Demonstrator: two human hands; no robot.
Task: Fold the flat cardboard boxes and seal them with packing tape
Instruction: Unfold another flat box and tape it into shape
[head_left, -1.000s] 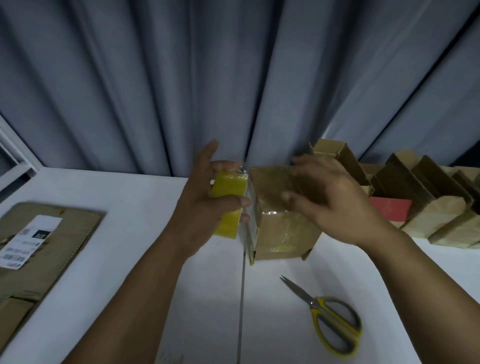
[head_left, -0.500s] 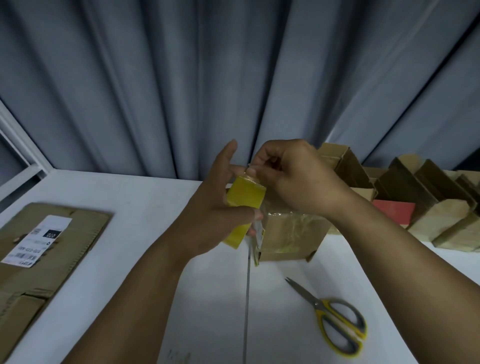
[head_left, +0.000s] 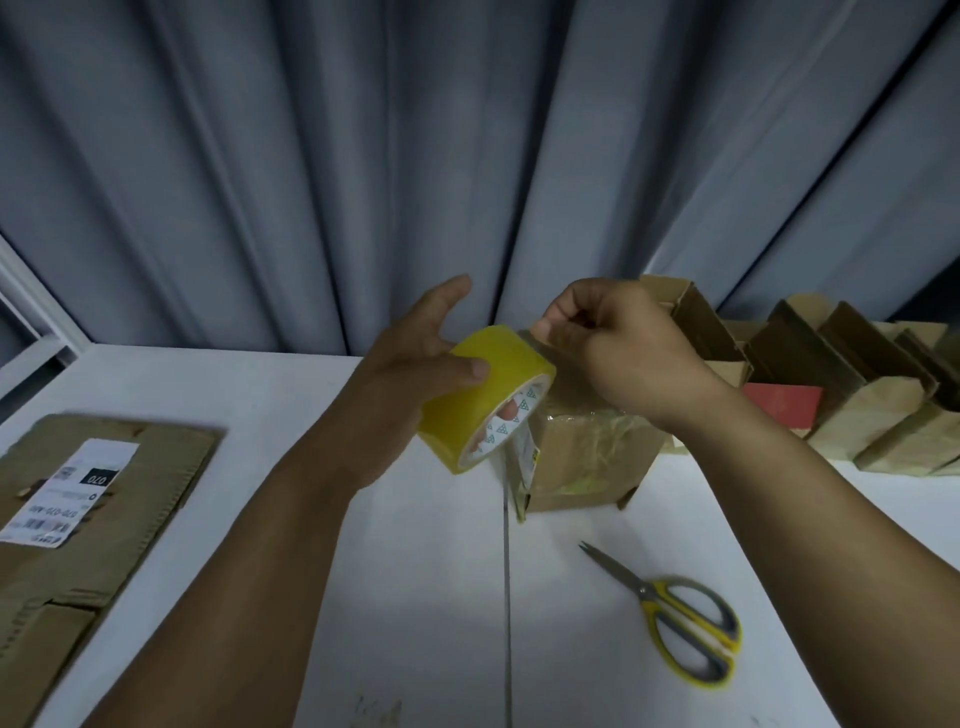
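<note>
Centrally, the left grip (head_left: 410, 374) clasps a yellow roll of packing tape (head_left: 483, 400) above the white counter (head_left: 363, 571), thumb across its band; the right grip (head_left: 623, 353) pinches at the roll's upper edge. Just right of it stands a taped brown cardboard box (head_left: 582, 467), closed, contents unseen. Along the right edge, open-topped cardboard boxes (head_left: 841, 374) line up, interiors dark.

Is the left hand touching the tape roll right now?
Touching. The head view shows the left hand gripping the tape roll, thumb pressed across its yellow outer face.
</note>
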